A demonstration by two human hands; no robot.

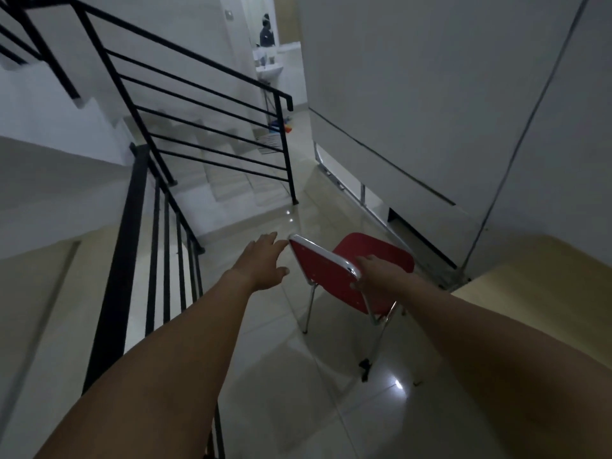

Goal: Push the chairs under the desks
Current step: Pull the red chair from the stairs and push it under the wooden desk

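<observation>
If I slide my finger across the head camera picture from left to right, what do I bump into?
Black railing → left hand → red chair → right hand → grey wall.

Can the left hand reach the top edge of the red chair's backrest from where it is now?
Probably yes. The open left hand hovers just beside the red metal-framed chair, with nothing between them.
</observation>
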